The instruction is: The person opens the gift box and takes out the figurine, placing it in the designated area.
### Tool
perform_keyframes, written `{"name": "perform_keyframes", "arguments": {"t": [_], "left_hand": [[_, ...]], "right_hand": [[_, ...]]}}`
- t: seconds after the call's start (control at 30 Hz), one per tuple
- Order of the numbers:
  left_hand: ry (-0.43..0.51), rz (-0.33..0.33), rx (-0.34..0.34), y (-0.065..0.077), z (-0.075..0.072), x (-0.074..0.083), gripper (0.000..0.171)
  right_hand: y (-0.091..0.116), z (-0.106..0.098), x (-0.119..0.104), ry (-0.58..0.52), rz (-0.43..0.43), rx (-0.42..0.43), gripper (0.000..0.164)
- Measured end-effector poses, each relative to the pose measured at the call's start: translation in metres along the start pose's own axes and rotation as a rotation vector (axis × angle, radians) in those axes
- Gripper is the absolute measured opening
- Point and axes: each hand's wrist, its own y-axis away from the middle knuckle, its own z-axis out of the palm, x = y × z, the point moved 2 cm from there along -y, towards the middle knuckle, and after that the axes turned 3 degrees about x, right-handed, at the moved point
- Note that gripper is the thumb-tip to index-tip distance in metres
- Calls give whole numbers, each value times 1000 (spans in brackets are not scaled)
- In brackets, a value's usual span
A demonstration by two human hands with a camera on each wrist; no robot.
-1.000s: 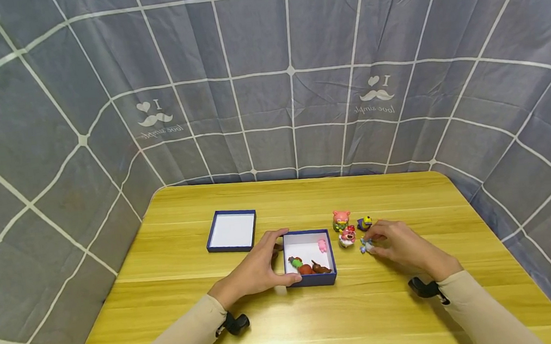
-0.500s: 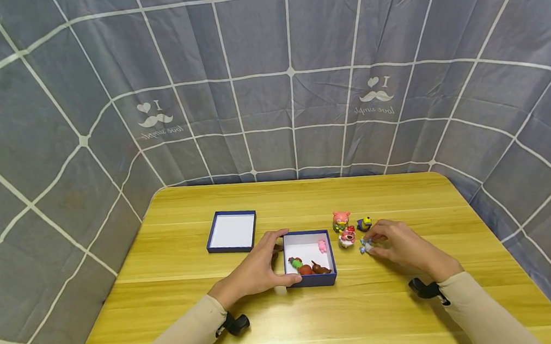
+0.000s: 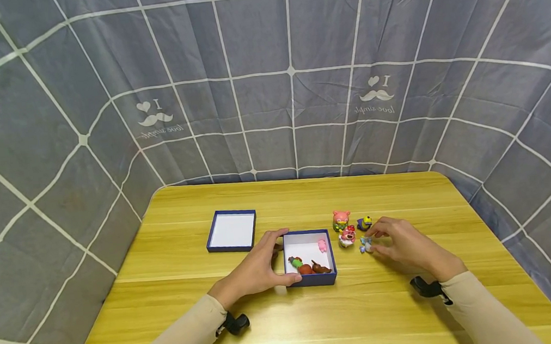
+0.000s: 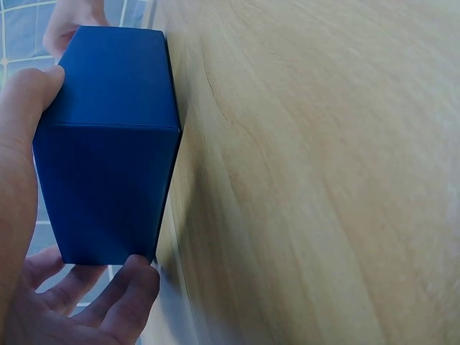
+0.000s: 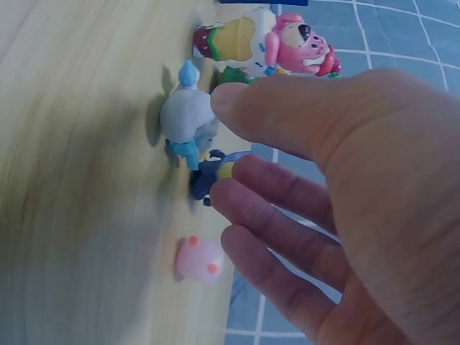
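My left hand [image 3: 256,266] grips the left side of a dark blue box [image 3: 314,280], thumb at the near corner, fingers at the far one. In the left wrist view the box [image 4: 108,187] stands between thumb and fingers. Inside lie a small pink figure [image 3: 322,245], a green-and-brown toy [image 3: 295,263], a reddish-brown toy [image 3: 306,269] and a dark brown one [image 3: 321,268]. My right hand [image 3: 410,245] is beside a grey-and-light-blue toy figure [image 5: 183,115], which sits on the table. Its thumb is close to the figure, its fingers spread apart from it.
A pink-eared figure [image 3: 341,220], a pink bear figure [image 3: 347,237] and a dark blue-and-yellow figure [image 3: 364,223] stand near the right hand. A pink toy with red spots [image 5: 199,260] shows below the fingers. The box lid [image 3: 232,230] lies inside up at back left.
My right fingers have parted slightly from the grey-and-light-blue figure, and the hand has shifted a little to the right. The left hand and the box have stayed still.
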Motion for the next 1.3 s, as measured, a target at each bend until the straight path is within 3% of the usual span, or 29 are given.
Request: {"name": "perform_keyframes", "arguments": {"t": [0.4,0.73,1.3], "left_hand": [[-6,-7,-4,0,-1,1,120],[-10,-4,0,1,-1,0,120],[-10,-3,2,2,-1,1,120]], "right_hand": [[-1,-11,-9,15,-38,43,25],[-2,-18,-17,60,-139,138,26],[-9,-30,-46,117,-143,147,26]]}}
